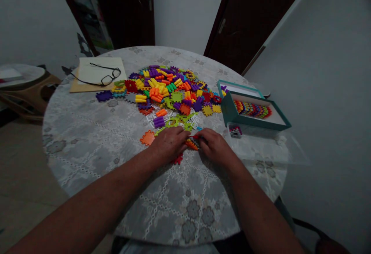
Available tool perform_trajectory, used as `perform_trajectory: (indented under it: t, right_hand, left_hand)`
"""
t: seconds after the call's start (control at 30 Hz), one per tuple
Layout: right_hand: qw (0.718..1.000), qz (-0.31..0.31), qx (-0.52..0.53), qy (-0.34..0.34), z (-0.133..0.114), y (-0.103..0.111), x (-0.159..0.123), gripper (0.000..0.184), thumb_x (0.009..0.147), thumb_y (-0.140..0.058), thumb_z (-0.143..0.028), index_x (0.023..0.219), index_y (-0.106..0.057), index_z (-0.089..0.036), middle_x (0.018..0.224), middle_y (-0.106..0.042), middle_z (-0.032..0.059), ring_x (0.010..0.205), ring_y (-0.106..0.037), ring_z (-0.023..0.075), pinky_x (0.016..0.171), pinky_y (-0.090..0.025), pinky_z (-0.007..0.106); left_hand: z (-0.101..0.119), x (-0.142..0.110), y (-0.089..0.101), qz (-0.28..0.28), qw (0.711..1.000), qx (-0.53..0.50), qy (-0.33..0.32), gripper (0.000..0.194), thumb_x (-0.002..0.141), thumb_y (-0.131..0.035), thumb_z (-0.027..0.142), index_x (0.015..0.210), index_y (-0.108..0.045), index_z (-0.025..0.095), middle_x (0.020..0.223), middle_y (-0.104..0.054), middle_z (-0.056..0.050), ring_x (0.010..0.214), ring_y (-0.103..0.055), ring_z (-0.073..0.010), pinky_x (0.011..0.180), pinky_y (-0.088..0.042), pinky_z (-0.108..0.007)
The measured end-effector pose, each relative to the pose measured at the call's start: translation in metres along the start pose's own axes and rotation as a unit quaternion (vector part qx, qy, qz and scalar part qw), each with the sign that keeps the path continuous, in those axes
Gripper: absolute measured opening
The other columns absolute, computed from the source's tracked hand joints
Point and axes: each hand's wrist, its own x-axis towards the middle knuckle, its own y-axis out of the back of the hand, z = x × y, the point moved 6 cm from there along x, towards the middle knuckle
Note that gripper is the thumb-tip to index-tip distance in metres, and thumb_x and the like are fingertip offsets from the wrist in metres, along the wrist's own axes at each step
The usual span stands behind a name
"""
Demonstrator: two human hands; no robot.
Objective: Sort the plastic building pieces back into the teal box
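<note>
In front of me, on the round table, my left hand (171, 142) and my right hand (215, 145) meet over a small cluster of toothed plastic building pieces (191, 144), orange, grey and red. Both hands have their fingers closed on this cluster, the left from its left side and the right at its upper right. The fingers hide much of it, so how the pieces join cannot be made out. Beside my left hand lies an orange toothed square (147, 137). A red piece (177, 159) shows just below that hand, partly covered.
A large heap of colourful plastic pieces (176, 96) spreads beyond my hands, with white lattice pieces (150, 119) at its near side. Glasses (107, 79) rest on paper (84, 67) at left. At right stand a teal box (246, 121) holding a row of pieces and a small clear container (235, 132).
</note>
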Motion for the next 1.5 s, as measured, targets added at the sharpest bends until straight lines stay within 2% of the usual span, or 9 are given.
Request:
perform_trajectory:
  t: [0.17, 0.57, 0.8, 1.0, 1.17, 1.27, 1.33, 1.43, 1.5]
  right_hand:
    - [1.000, 0.010, 0.009, 0.003, -0.006, 0.001, -0.002, 0.031, 0.103, -0.058, -0.018, 0.130, -0.073, -0.021, 0.118, -0.076, 0.0116, 0.112, -0.070, 0.0265, 0.103, -0.055, 0.041]
    - [0.998, 0.057, 0.027, 0.008, 0.000, -0.011, 0.004, 0.029, 0.109, -0.055, -0.020, 0.129, -0.076, -0.021, 0.118, -0.081, 0.0116, 0.108, -0.075, 0.0251, 0.100, -0.058, 0.040]
    - [0.998, 0.030, 0.031, 0.034, -0.018, -0.007, -0.002, 0.043, 0.099, -0.067, -0.021, 0.142, -0.069, -0.020, 0.127, -0.078, 0.0138, 0.112, -0.073, 0.0278, 0.103, -0.057, 0.045]
    - [0.998, -0.018, -0.044, -0.031, -0.030, -0.014, 0.004, 0.026, 0.103, -0.071, -0.029, 0.128, -0.069, -0.022, 0.120, -0.077, 0.0115, 0.110, -0.070, 0.0278, 0.096, -0.055, 0.041]
    - [0.995, -0.037, -0.081, -0.044, -0.033, -0.017, 0.007, 0.025, 0.104, -0.070, -0.030, 0.127, -0.066, -0.022, 0.121, -0.075, 0.0110, 0.108, -0.068, 0.0261, 0.091, -0.053, 0.038]
    - [0.995, -0.033, -0.079, -0.049, -0.032, -0.015, 0.008, 0.024, 0.102, -0.070, -0.028, 0.125, -0.065, -0.022, 0.120, -0.074, 0.0103, 0.106, -0.067, 0.0254, 0.089, -0.052, 0.037]
    - [0.996, -0.007, -0.066, -0.051, -0.031, -0.005, 0.007, 0.025, 0.101, -0.070, -0.025, 0.125, -0.064, -0.023, 0.120, -0.074, 0.0099, 0.105, -0.067, 0.0248, 0.089, -0.053, 0.036]
    - [0.998, 0.051, -0.035, -0.028, -0.033, 0.028, 0.002, 0.029, 0.099, -0.070, -0.022, 0.127, -0.063, -0.023, 0.120, -0.073, 0.0093, 0.103, -0.069, 0.0231, 0.090, -0.054, 0.035]
    - [0.996, 0.081, -0.028, -0.017, -0.032, 0.059, -0.007, 0.029, 0.101, -0.070, -0.023, 0.129, -0.064, -0.022, 0.118, -0.074, 0.0088, 0.098, -0.069, 0.0214, 0.088, -0.055, 0.035]
  left_hand:
    - [0.000, 0.000, 0.001, -0.002, 1.000, -0.003, 0.000, 0.025, 0.106, -0.070, 0.032, 0.128, -0.070, 0.020, 0.119, -0.073, -0.011, 0.112, -0.068, -0.0286, 0.096, -0.055, -0.042]
    - [0.002, -0.001, 0.000, -0.015, 0.998, 0.061, 0.009, 0.028, 0.105, -0.068, 0.028, 0.130, -0.071, 0.017, 0.118, -0.074, -0.013, 0.111, -0.069, -0.0308, 0.094, -0.054, -0.044]
    - [0.004, -0.001, 0.001, -0.017, 0.997, 0.081, 0.000, 0.024, 0.105, -0.068, 0.030, 0.125, -0.074, 0.018, 0.114, -0.074, -0.013, 0.108, -0.069, -0.0309, 0.091, -0.054, -0.044]
    - [0.001, 0.000, 0.003, -0.012, 0.998, 0.055, -0.005, 0.023, 0.103, -0.070, 0.029, 0.124, -0.074, 0.019, 0.113, -0.075, -0.013, 0.106, -0.069, -0.0308, 0.093, -0.055, -0.045]
    - [-0.003, 0.000, 0.004, -0.001, 0.999, 0.037, -0.018, 0.020, 0.102, -0.067, 0.026, 0.118, -0.075, 0.019, 0.108, -0.075, -0.013, 0.104, -0.071, -0.0312, 0.090, -0.057, -0.045]
    - [-0.003, -0.002, 0.011, 0.040, 0.998, 0.000, -0.045, 0.021, 0.101, -0.065, 0.028, 0.119, -0.074, 0.020, 0.109, -0.077, -0.013, 0.105, -0.073, -0.0324, 0.092, -0.059, -0.048]
    - [-0.003, -0.005, 0.021, 0.103, 0.992, -0.036, -0.058, 0.024, 0.105, -0.061, 0.030, 0.122, -0.074, 0.020, 0.117, -0.078, -0.015, 0.112, -0.074, -0.0329, 0.097, -0.060, -0.049]
    - [-0.008, -0.009, 0.037, 0.200, 0.977, -0.062, -0.049, 0.027, 0.110, -0.055, 0.033, 0.125, -0.073, 0.020, 0.121, -0.080, -0.016, 0.116, -0.075, -0.0319, 0.104, -0.060, -0.049]
    - [-0.012, -0.010, 0.042, 0.229, 0.971, -0.065, -0.036, 0.026, 0.111, -0.055, 0.034, 0.123, -0.074, 0.020, 0.117, -0.081, -0.015, 0.112, -0.077, -0.0308, 0.102, -0.060, -0.047]
